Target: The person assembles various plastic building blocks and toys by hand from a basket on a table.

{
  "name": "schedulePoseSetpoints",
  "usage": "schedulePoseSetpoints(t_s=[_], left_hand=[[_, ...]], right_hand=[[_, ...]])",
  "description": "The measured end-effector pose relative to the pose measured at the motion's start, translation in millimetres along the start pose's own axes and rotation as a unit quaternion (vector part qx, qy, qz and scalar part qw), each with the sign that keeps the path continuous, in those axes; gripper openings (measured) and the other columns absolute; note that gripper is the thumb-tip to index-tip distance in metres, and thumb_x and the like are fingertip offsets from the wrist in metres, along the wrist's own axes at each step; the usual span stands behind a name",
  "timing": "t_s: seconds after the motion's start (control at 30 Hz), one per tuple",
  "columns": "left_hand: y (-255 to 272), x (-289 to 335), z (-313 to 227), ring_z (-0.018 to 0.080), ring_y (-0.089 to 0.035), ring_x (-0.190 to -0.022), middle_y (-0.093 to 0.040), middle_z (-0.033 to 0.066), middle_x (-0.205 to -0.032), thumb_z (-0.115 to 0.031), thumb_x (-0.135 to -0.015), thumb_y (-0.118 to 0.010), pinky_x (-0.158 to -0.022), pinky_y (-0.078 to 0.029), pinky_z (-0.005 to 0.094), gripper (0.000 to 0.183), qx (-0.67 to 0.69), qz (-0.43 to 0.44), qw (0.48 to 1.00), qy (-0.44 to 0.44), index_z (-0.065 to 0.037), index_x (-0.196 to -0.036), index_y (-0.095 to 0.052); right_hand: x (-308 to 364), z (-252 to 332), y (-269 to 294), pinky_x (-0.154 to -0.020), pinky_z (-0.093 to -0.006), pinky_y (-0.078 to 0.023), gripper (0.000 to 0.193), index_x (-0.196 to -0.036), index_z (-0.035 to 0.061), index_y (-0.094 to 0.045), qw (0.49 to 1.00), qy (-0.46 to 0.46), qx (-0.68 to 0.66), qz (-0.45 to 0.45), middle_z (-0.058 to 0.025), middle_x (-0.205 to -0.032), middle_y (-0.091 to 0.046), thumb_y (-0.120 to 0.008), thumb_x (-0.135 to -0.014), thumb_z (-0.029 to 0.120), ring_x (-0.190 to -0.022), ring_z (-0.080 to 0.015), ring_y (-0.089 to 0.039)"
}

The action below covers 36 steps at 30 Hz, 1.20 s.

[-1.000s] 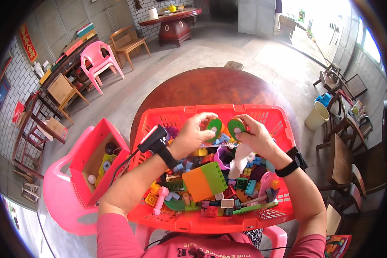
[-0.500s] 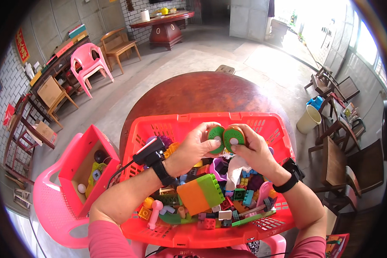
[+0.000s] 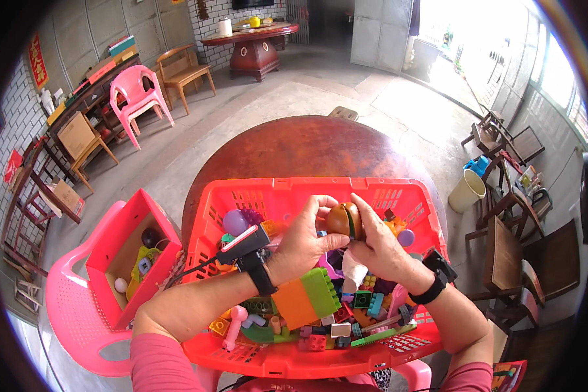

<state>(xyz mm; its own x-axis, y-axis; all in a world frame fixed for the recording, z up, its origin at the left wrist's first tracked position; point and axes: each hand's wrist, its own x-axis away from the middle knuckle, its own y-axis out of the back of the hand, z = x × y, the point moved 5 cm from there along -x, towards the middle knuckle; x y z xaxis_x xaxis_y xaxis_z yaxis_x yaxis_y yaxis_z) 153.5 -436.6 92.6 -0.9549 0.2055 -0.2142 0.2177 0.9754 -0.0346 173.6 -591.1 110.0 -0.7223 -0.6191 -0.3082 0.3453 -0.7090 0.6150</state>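
Over the far half of a red plastic basket [image 3: 307, 185], my two hands hold a brown-skinned toy kiwi [image 3: 339, 221] whose halves are face to face with a narrow gap showing green. My left hand [image 3: 307, 235] is closed around the left half, thumb along its near side. My right hand [image 3: 382, 245] presses the right half, fingers pointing up along it. Below them lie a white crumpled piece [image 3: 354, 273], an orange-and-green block [image 3: 300, 299], a pink toy rattle-like stick [image 3: 234, 326] and many mixed toy bricks. Purple balls [image 3: 235, 222] sit by the basket's left wall.
The basket stands on a round brown wooden table [image 3: 287, 147]. At left, a red box [image 3: 104, 281] with a few toys rests on a pink plastic chair [image 3: 68, 300]. A cream bin [image 3: 467, 191] and wooden chairs [image 3: 503, 255] stand on the right.
The two kiwi halves, earlier side by side with their green cut faces toward me, have been turned and brought together face to face. Both hands rotated inward with them.
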Motion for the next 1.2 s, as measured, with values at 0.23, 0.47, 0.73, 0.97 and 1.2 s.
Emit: schedulePoseSetpoints(t_s=[0.23, 0.47, 0.73, 0.97, 1.2], left_hand=[[3, 1, -16, 0.014, -0.058, -0.11, -0.054, 0.0053, -0.122, -0.002, -0.084, -0.074, -0.095, -0.05, 0.0302, 0.057, 0.099, 0.019, 0.995, 0.016, -0.005, -0.133, -0.045], [0, 2, -39, 0.0171, -0.055, -0.114, -0.056, 0.0064, -0.122, -0.007, -0.08, -0.079, -0.097, -0.049, 0.0327, 0.064, 0.09, 0.04, 0.992, -0.082, -0.006, -0.134, -0.045], [-1, 3, -37, 0.017, -0.055, -0.115, -0.056, 0.0063, -0.123, -0.01, -0.08, -0.08, -0.098, -0.049, 0.0337, 0.064, 0.086, 0.056, 0.992, -0.074, -0.006, -0.134, -0.045], [-2, 4, -42, 0.0176, -0.058, -0.113, -0.057, 0.0076, -0.125, -0.009, -0.081, -0.079, -0.096, -0.051, 0.0332, 0.063, 0.123, 0.1, 0.985, -0.073, -0.005, -0.134, -0.045], [-2, 6, -41, 0.0176, -0.058, -0.116, -0.058, 0.0072, -0.126, -0.003, -0.081, -0.077, -0.099, -0.05, 0.0341, 0.063, 0.06, 0.076, 0.994, -0.05, -0.006, -0.136, -0.045]], right_hand=[[-3, 9, 13, -0.087, -0.0351, -0.051, 0.067, -0.142, -0.0013, -0.037, 0.995, 0.032, -0.091, 0.004, -0.0198, -0.122, -0.052, -0.07, -0.084, 0.006, -0.111, -0.0294, -0.06], [-1, 29, 22, -0.071, -0.0283, -0.055, 0.066, -0.138, 0.0012, -0.042, 0.974, 0.04, -0.221, -0.02, -0.016, -0.12, -0.051, -0.073, -0.079, -0.003, -0.092, -0.0217, -0.064], [1, 45, 31, -0.061, -0.0259, -0.054, 0.067, -0.134, 0.0016, -0.045, 0.99, 0.114, -0.061, -0.058, -0.0147, -0.117, -0.052, -0.075, -0.075, -0.003, -0.081, -0.0181, -0.065], [3, 49, 32, -0.051, -0.0225, -0.05, 0.066, -0.13, 0.0015, -0.049, 0.983, 0.13, -0.104, -0.081, -0.011, -0.109, -0.054, -0.078, -0.071, -0.005, -0.072, -0.0128, -0.065], [3, 43, 31, -0.051, -0.0218, -0.049, 0.064, -0.129, 0.0009, -0.05, 0.985, 0.096, -0.123, -0.074, -0.0097, -0.107, -0.053, -0.08, -0.072, -0.003, -0.071, -0.0102, -0.064]])
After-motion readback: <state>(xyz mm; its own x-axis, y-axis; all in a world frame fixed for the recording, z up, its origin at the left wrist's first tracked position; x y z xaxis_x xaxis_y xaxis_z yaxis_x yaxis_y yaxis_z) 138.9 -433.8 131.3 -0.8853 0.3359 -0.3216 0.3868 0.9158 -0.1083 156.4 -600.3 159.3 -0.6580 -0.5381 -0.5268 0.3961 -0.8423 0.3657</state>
